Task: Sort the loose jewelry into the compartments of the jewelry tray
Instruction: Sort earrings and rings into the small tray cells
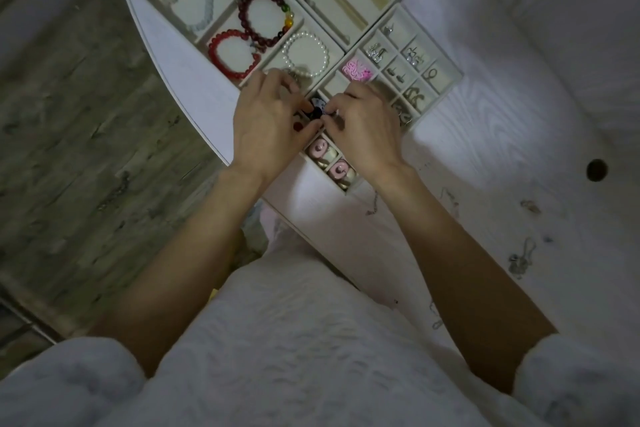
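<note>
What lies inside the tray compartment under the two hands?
A small dark piece shows between the left hand and right hand; their fingers cover everything else there.

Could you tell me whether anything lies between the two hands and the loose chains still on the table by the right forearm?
Nothing visible does. The loose chains lie on bare white table to the right of the right forearm, apart from the trays. The left hand and right hand are both busy pinching a small dark piece over the compartment tray.
</note>
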Demonstrator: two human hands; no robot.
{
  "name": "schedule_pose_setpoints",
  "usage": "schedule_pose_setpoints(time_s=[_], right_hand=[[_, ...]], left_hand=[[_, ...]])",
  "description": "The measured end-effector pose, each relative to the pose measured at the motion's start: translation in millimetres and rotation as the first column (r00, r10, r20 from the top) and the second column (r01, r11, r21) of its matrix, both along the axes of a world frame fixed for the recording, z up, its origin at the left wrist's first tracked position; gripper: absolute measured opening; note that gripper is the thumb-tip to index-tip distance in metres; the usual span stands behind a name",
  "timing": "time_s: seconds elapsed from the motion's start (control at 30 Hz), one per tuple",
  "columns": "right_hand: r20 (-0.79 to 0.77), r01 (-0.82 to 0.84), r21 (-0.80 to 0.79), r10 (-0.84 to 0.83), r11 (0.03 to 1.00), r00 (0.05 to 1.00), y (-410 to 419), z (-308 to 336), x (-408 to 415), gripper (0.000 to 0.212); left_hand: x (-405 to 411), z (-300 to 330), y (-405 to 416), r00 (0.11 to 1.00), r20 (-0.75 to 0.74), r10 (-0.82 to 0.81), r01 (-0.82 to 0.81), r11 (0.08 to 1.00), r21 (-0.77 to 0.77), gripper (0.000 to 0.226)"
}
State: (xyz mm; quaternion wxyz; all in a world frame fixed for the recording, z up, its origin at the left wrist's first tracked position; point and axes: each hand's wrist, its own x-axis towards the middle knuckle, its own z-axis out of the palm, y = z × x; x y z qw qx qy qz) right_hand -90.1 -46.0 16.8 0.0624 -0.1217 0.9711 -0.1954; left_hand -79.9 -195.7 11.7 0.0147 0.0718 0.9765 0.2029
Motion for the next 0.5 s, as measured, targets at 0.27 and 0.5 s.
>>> schedule_pose_setpoints(time_s=[0.27,0.5], right_hand=[[0.041,0.042,-0.029,-0.041,0.999,0.998,3.1,-1.7,-1.4,0.018],[0.096,0.072,-0.167,-0.056,0.983,0.994,5.6,-1.4,-2.4,0.015]], left_hand=[[-5.7,-3.9,2.2,1.000,-0.025,0.015,-0.015,1.000,-0.025,0.014],[-8.1,-7.2,1.7,0.982,-0.184,0.031,-0.041,0.998,-0.052,0.013]])
